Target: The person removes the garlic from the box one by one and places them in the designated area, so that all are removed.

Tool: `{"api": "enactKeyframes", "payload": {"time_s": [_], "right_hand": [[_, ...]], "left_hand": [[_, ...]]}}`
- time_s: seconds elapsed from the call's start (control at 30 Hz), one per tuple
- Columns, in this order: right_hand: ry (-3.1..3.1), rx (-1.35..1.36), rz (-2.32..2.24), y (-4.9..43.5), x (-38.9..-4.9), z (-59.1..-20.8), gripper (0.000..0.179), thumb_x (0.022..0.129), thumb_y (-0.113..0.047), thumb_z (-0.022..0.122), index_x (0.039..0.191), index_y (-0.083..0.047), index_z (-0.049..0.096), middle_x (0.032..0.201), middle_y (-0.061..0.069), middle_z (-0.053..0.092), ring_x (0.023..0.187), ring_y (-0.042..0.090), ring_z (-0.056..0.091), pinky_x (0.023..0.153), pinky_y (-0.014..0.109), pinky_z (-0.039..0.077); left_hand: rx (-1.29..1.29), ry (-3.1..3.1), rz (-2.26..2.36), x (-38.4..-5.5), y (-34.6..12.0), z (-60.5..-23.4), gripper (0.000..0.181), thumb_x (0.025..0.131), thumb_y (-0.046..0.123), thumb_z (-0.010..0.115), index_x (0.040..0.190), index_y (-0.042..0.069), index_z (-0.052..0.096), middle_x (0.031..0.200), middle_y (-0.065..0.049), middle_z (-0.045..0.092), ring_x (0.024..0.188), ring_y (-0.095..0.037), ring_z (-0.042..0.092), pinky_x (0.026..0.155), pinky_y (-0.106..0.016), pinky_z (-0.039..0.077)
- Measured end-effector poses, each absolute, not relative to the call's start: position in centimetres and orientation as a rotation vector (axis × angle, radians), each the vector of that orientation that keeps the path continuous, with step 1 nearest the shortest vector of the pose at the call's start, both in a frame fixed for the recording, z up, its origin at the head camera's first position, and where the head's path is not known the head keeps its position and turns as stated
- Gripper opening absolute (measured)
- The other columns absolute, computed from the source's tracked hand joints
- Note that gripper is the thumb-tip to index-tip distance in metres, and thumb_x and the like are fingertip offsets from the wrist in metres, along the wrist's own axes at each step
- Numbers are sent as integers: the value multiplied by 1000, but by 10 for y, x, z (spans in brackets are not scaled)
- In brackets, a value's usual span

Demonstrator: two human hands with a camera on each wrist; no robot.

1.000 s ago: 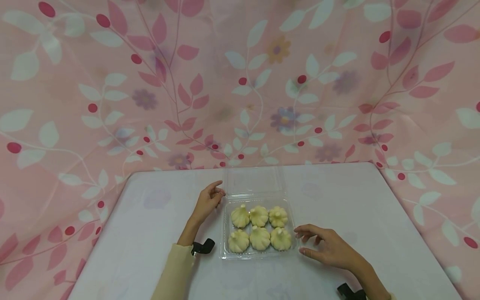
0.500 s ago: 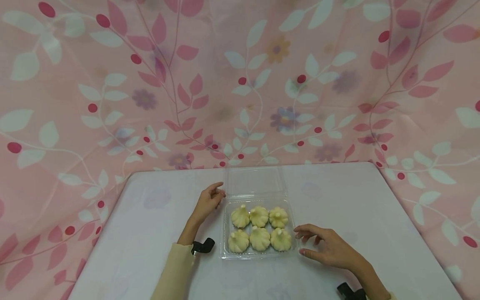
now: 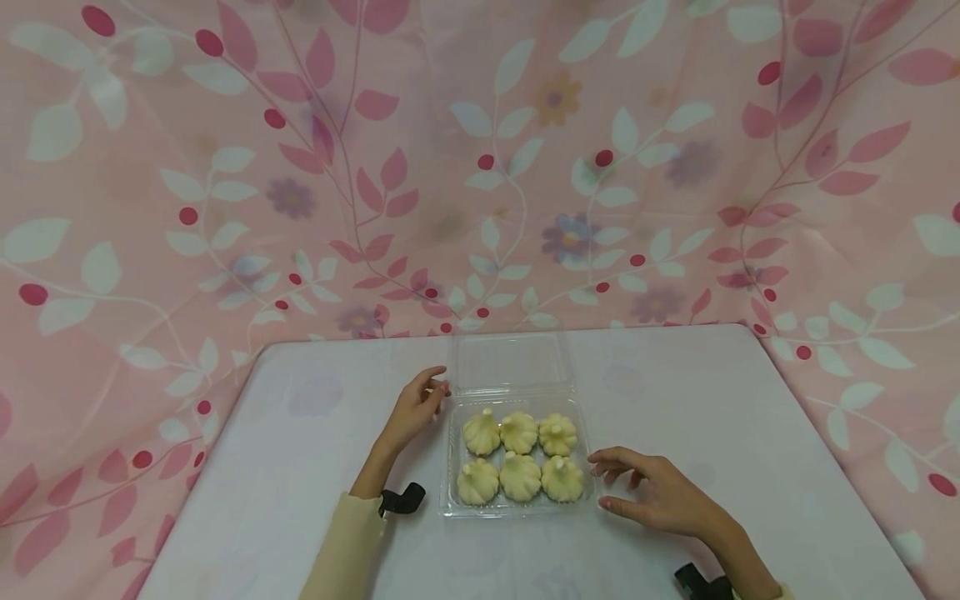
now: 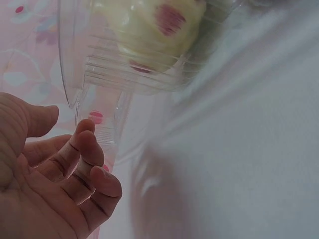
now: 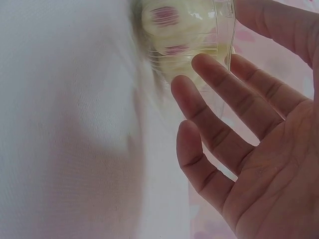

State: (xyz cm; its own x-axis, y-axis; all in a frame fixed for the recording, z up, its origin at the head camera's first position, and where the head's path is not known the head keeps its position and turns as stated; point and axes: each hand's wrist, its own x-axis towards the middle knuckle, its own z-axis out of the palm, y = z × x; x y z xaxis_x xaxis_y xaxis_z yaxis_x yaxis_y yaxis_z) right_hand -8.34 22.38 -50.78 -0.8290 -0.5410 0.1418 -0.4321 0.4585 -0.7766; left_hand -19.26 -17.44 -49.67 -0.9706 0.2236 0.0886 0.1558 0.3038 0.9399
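A clear plastic clamshell box sits on the table, its lid laid back toward the wall. Inside lie several pale yellow garlic bulbs in two rows, stems up; reddish-purple streaks show low on a garlic bulb in the left wrist view. My left hand hovers beside the box's far left corner, near the hinge, fingers loosely bent and holding nothing. At the box's right side is my right hand, fingers relaxed and thumb apart; its fingertips overlap the box wall in the right wrist view.
A white cloth covers the table. Behind it hangs a pink curtain printed with leaves and flowers. Each wrist wears a black camera mount, such as the left camera mount.
My left hand and forearm have shifted very slightly toward me. The right hand, box and garlic bulbs stay where they were.
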Motion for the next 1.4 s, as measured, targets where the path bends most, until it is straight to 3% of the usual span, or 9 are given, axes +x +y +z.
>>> {"api": "enactKeyframes", "payload": {"time_s": [0.13,0.47,0.63,0.97,1.13,1.4], "right_hand": [[2576,-849,-1311,223,-83,-507,50,87,-28,78,131,-17,58,109,-6,68,90,14,64,68,33,50],[2581,-819,-1332,221,-82,-507,49,86,-26,79,130,-16,60,108,-6,68,89,15,64,68,33,50],[2576,-817,-1335,221,-82,-506,49,85,-26,79,130,-16,60,108,-6,69,89,15,64,68,34,50],[2564,-853,-1365,222,-81,-508,48,87,-25,78,131,-16,59,110,-5,68,89,15,64,67,34,49],[2577,-837,-1349,222,-81,-507,48,87,-25,78,130,-17,60,109,-5,68,89,14,64,67,34,49],[2572,-849,-1350,222,-81,-508,48,87,-24,78,131,-16,59,110,-5,68,89,14,64,67,34,49]], "left_hand": [[380,2580,1720,-186,-176,-496,37,102,7,54,134,-10,49,100,-31,63,73,-46,58,57,-27,47],[413,2706,1671,-175,-188,-509,35,99,18,61,131,2,58,99,-7,66,79,-28,64,63,-27,48],[475,2741,1606,-162,-191,-505,32,99,23,62,128,8,62,102,-2,64,88,-17,62,68,-28,51],[660,2741,1536,-135,-191,-493,28,98,21,64,124,12,65,99,7,61,91,-14,57,65,-26,48],[722,2709,1502,-125,-191,-487,24,98,23,65,121,18,66,97,9,61,88,-13,56,64,-26,47],[779,2654,1530,-101,-178,-452,22,92,3,67,113,9,68,92,-3,62,83,-19,56,62,-29,46]]}}
